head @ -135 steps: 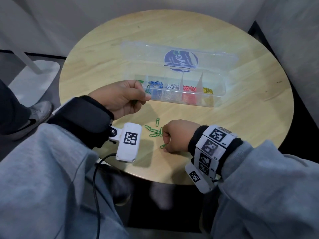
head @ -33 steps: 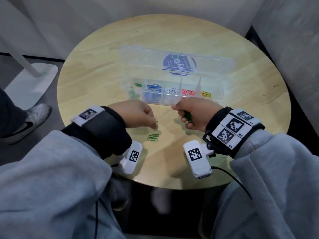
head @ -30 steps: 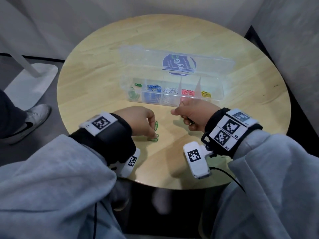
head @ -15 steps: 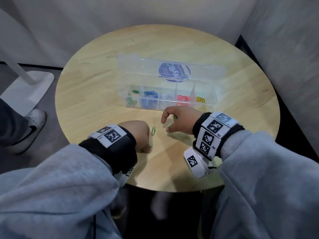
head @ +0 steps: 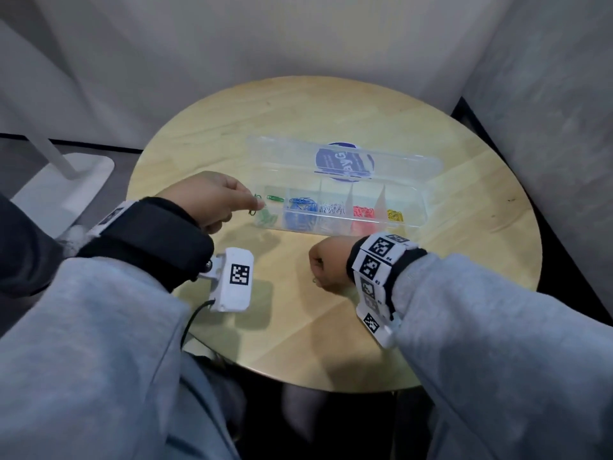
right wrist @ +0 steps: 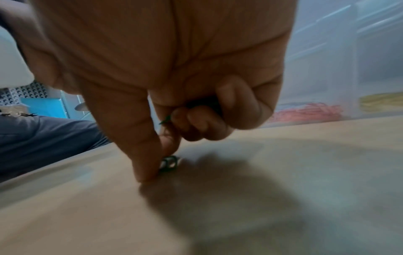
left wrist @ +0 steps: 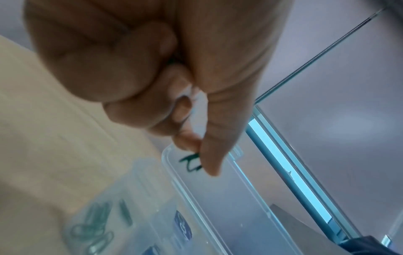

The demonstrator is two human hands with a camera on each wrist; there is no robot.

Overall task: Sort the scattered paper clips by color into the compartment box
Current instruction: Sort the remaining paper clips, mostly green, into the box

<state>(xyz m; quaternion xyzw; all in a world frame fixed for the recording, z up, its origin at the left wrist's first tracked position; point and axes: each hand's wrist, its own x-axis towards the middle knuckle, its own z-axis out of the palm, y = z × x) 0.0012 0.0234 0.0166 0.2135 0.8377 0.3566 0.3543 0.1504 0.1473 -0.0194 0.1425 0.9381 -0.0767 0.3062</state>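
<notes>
The clear compartment box (head: 418,224) lies open mid-table, holding green (head: 265,220), blue (head: 300,214), white (head: 331,210), red (head: 363,212) and yellow (head: 394,214) clips in separate compartments. My left hand (head: 258,204) hovers at the box's left end and pinches green paper clips (left wrist: 191,162) between thumb and forefinger, just above the green compartment. My right hand (head: 315,277) is down on the table in front of the box. Its thumb and forefinger pinch a green paper clip (right wrist: 169,163) against the wood. More green wire (right wrist: 166,119) shows under its curled fingers.
The box's lid (head: 345,161), with a blue round label, lies flat behind the compartments. The round wooden table (head: 464,180) stands in a corner between grey walls. A white stand base (head: 63,184) is on the floor to the left.
My left hand has lifted from the table and moved forward to the box's green end with clips. My right hand has dropped onto the table and closed on a clip.
</notes>
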